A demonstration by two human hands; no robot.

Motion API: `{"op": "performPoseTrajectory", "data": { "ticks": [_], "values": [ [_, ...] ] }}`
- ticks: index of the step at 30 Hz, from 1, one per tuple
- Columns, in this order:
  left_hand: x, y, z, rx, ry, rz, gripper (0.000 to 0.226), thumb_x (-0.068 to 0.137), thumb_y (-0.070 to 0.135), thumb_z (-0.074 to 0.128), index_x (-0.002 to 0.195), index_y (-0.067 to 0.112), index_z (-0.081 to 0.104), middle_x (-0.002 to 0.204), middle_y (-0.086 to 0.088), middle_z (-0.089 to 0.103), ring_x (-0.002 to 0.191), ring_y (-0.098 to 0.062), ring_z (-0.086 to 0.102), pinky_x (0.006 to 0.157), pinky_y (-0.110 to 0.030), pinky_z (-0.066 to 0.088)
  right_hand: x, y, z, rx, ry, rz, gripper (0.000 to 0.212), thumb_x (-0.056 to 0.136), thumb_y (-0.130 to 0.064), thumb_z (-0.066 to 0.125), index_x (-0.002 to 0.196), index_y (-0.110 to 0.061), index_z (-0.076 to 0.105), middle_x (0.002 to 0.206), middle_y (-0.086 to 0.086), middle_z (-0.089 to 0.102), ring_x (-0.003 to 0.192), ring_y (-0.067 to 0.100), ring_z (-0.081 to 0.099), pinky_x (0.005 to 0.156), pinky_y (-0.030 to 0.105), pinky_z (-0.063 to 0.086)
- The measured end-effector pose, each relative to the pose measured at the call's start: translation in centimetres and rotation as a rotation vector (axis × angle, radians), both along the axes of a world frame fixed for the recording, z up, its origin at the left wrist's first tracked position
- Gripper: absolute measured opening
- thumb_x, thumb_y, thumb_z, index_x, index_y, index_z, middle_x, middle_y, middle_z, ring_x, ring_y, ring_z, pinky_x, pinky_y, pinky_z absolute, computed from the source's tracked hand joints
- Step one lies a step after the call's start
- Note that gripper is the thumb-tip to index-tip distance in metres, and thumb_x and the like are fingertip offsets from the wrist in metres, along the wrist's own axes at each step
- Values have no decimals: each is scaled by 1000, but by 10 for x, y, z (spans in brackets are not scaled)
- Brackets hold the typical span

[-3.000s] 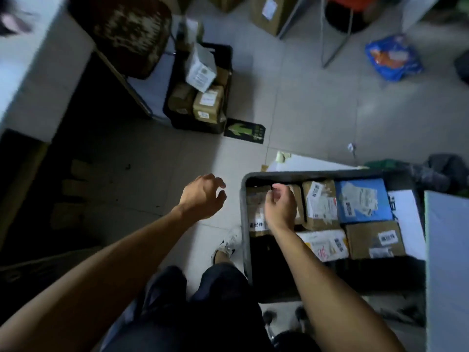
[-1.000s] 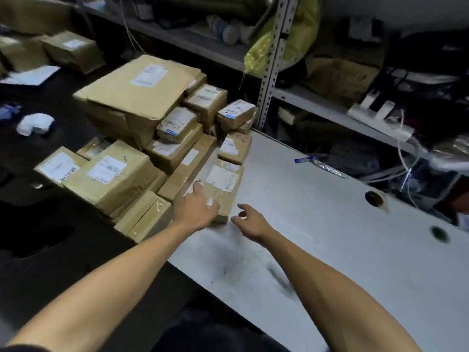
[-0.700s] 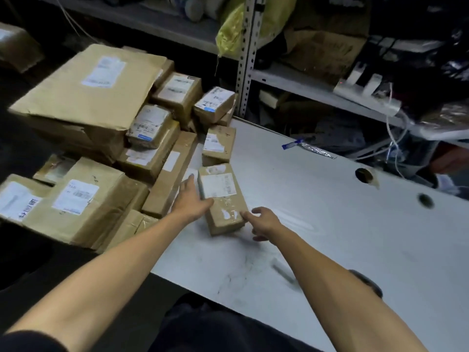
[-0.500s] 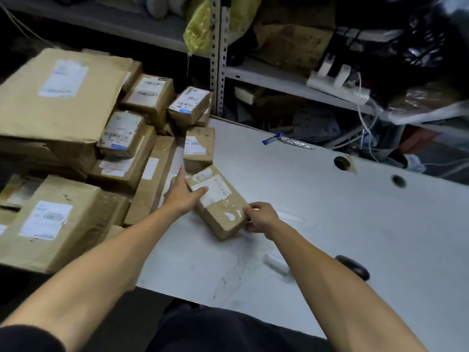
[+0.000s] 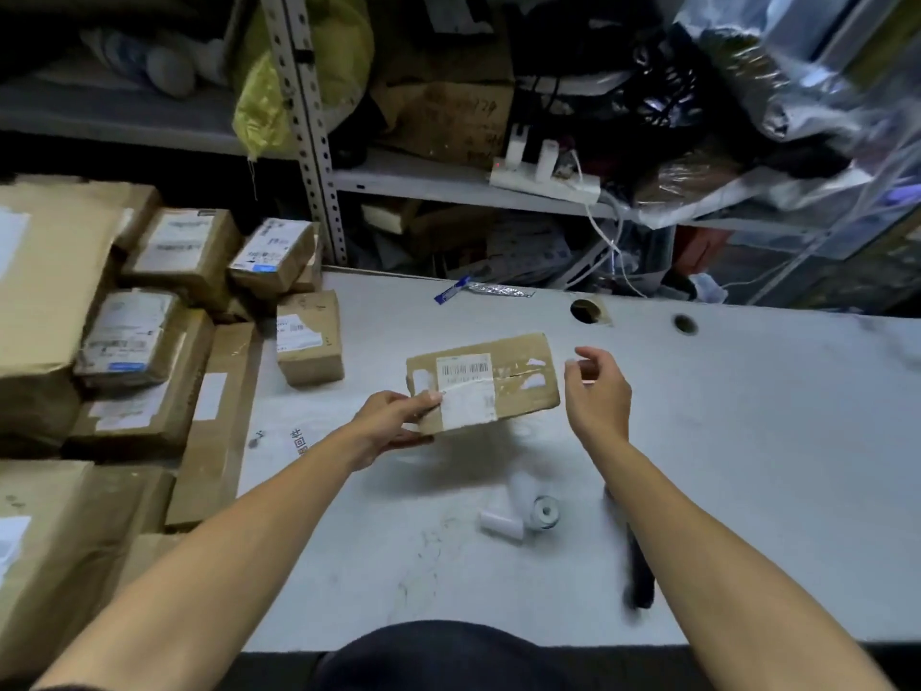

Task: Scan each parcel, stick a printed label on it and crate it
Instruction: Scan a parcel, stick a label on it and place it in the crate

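Nearest us, our left hand [image 5: 393, 421] pinches the near-left corner of the parcel [image 5: 482, 382], lifted clear of the table [image 5: 747, 441]. The parcel's long side runs left to right (barcode up). Our right hand [image 5: 595, 391] hovers just off its right end, fingers loosely spread, holding nothing.

— What is sitting at six o'clock?
— A pale grey table [image 5: 722, 441] is stretching across, scuffed, with two round cable holes [image 5: 587, 311] lying toward one o'clock.
— And behind it?
— Metal shelving [image 5: 438, 184] is running along at twelve o'clock, its perforated upright [image 5: 304, 127] standing at eleven. Dim light is leaving the shelves shadowy.
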State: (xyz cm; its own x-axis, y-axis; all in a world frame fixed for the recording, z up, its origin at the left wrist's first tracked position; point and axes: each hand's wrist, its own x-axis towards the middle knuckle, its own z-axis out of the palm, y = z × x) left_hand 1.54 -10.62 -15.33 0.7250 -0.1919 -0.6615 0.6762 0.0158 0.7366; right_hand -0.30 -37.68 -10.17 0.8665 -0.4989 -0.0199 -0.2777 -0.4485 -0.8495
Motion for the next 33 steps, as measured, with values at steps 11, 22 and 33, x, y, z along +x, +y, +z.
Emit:
{"op": "performPoseTrajectory", "data": {
  "ticks": [11, 22, 33],
  "values": [
    [6, -115, -13, 38, -48, -94, 40, 84, 30, 81, 105, 0, 64, 112, -17, 70, 92, -28, 74, 77, -37, 64, -148, -88, -63, -121, 417, -435, 96, 59, -70, 84, 129, -18, 43, 133, 5, 45, 127, 27, 44, 103, 43, 44],
    [10, -127, -8, 94, -57, -47, 49, 84, 31, 81, 113, -5, 64, 114, -17, 69, 96, -27, 73, 75, -37, 64, -115, -74, -66, 339, 581, -259, 20, 93, -27, 59, 92, -8, 64, 75, 8, 68, 63, 22, 62, 65, 35, 54],
    [14, -51, 0, 218, -51, 263, 48, 87, 31, 78, 117, 1, 54, 103, -7, 64, 91, -24, 70, 86, -43, 61, -34, 5, 50, 382, 327, 268, 16, 80, -24, 59, 72, -10, 56, 62, 6, 52, 58, 21, 43, 59, 39, 35]
  ]
}}
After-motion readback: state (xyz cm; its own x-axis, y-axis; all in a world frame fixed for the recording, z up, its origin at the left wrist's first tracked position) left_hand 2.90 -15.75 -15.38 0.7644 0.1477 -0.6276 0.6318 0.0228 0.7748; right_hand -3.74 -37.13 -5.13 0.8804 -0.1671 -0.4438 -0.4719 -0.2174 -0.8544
